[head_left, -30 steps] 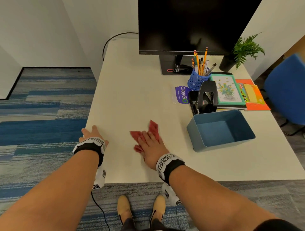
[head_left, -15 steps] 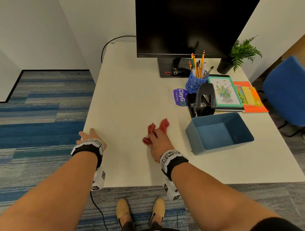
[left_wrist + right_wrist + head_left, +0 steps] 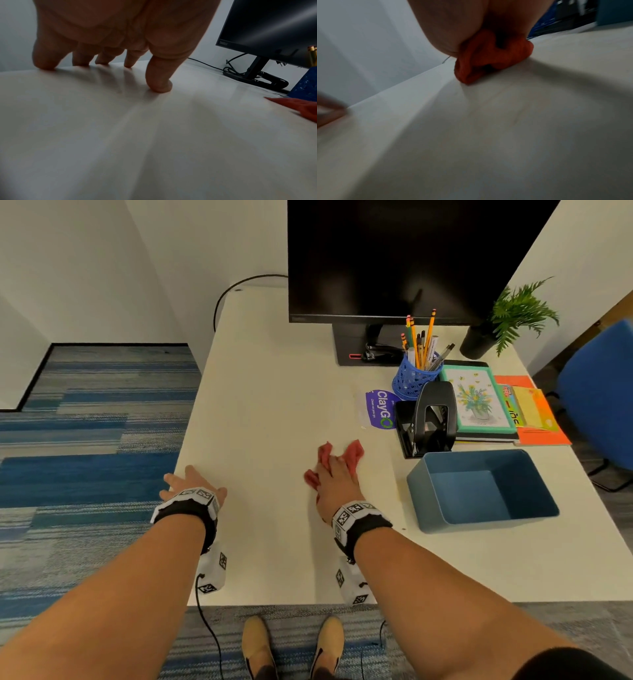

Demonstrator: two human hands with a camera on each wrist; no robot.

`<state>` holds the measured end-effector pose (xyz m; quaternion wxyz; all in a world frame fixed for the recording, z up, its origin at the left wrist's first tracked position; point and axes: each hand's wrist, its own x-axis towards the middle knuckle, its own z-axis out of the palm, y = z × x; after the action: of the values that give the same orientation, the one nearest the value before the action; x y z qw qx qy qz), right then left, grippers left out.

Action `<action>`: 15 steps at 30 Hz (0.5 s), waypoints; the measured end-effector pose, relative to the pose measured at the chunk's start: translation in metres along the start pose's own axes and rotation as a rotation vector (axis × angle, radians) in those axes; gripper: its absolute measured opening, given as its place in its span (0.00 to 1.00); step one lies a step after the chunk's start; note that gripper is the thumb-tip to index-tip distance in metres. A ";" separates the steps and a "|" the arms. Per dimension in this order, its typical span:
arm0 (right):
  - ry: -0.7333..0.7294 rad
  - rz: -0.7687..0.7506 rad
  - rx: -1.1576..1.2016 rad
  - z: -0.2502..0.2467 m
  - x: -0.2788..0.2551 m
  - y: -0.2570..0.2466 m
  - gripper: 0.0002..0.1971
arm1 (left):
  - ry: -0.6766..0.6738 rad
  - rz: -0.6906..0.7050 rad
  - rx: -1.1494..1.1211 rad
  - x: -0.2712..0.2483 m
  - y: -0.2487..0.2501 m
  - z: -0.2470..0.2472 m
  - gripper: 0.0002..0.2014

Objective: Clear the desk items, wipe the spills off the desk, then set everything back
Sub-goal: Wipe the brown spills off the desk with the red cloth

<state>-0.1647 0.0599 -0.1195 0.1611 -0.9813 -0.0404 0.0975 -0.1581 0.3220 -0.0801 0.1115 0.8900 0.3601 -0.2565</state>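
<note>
Left hand (image 3: pixel 186 486): fingers spread wide and straight, tips planted on the white desk (image 3: pixel 274 392) at its left edge, holding nothing; the left wrist view shows each fingertip (image 3: pixel 158 86) touching the surface. Right hand (image 3: pixel 337 481): palm down on a red cloth (image 3: pixel 354 451), pressing it flat to the desk near the front centre. The cloth is crumpled and ribbed in texture; two corners stick out beyond the fingers and a fold shows at the thumb side. In the right wrist view it is bunched under the palm (image 3: pixel 488 59). Whether the fingers curl round it cannot be told. Just right of the cloth: an empty blue bin (image 3: pixel 479 491). Behind the bin: a black hole punch (image 3: pixel 433 416), a purple ClayGO sticker (image 3: pixel 380 409), a blue mesh pencil cup (image 3: pixel 412 376), a stack of notebooks (image 3: pixel 479 402) and orange folders (image 3: pixel 537 416). Rear: monitor (image 3: pixel 394 258); potted fern (image 3: pixel 513 313) at the far right.
</note>
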 end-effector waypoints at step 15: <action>0.006 0.246 -0.135 -0.039 0.058 0.034 0.36 | -0.019 -0.076 0.046 0.009 0.014 0.002 0.37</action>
<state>-0.0981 0.0224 -0.1044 0.0819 -0.9877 0.0741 0.1106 -0.1434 0.3165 -0.0862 0.0844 0.8755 0.3868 -0.2770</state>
